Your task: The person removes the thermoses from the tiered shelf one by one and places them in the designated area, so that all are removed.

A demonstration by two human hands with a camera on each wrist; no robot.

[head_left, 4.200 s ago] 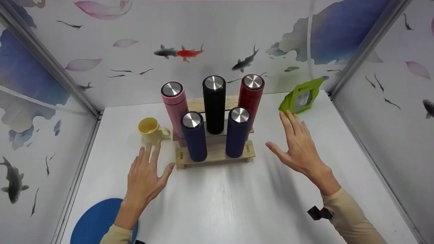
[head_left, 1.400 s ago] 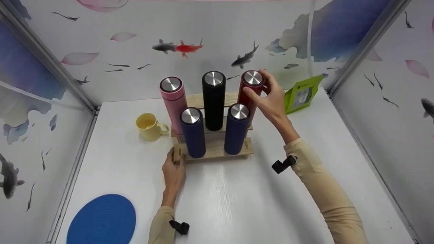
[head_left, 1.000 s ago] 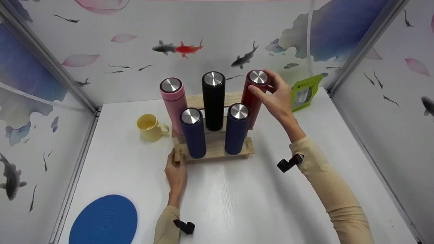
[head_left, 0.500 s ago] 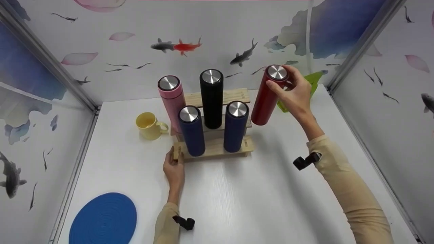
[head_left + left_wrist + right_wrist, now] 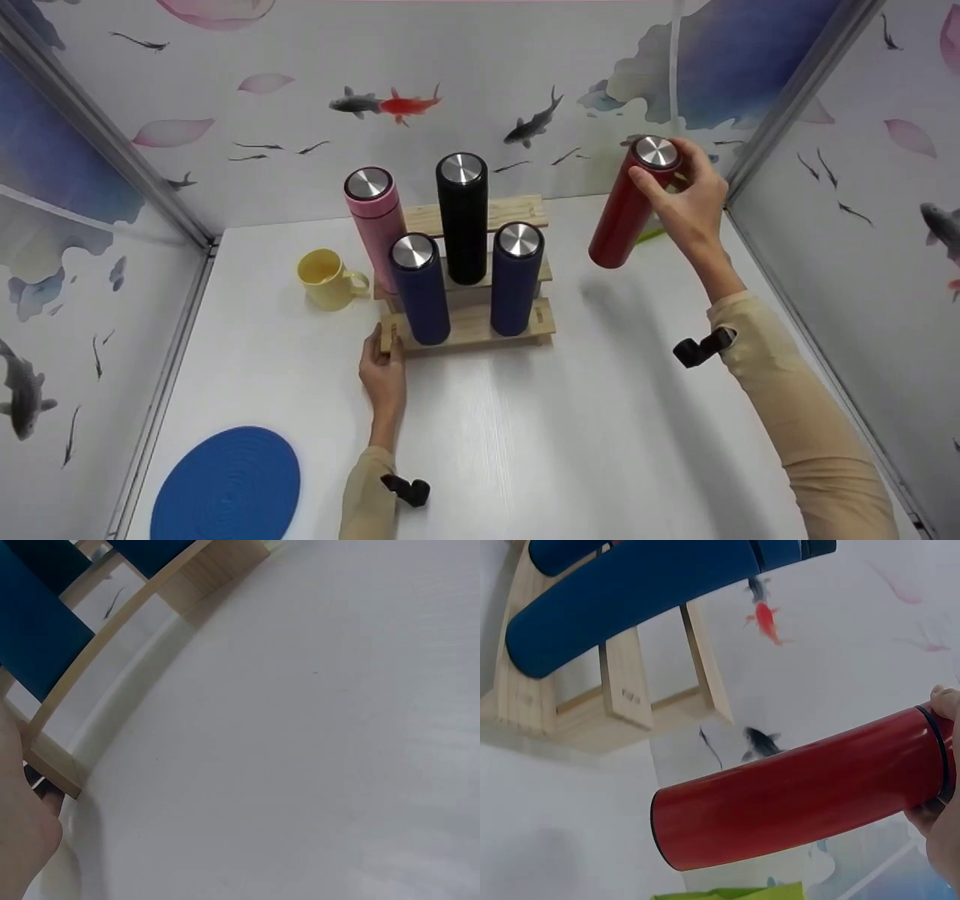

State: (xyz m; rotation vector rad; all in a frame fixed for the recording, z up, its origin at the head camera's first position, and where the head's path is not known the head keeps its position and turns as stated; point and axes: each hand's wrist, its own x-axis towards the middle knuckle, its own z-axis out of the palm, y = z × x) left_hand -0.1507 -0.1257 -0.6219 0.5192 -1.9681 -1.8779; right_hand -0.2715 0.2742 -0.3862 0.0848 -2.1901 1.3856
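In the head view my right hand (image 5: pixel 691 201) grips a red thermos bottle (image 5: pixel 624 214) near its steel-topped lid. The bottle hangs tilted above the table, right of a tiered wooden rack (image 5: pixel 474 324); the right wrist view shows its base off any surface. My left hand (image 5: pixel 385 379) holds the rack's front left corner, thumb on the near side. On the rack's front tier stand two blue thermos bottles (image 5: pixel 421 300) (image 5: pixel 516 289). Behind them are a pink thermos bottle (image 5: pixel 377 232) and a black thermos bottle (image 5: pixel 463 225).
A yellow mug (image 5: pixel 330 281) stands left of the rack. At the table's front left lies a round blue mat (image 5: pixel 229 484). A green pouch (image 5: pixel 651 234) is mostly hidden behind the red bottle and right hand. Printed panels close off the back and sides.
My right hand has taken the red bottle, lifted it off the rack's back tier and carried it right. My left hand moved from beside the mug to the rack's corner and stays there.
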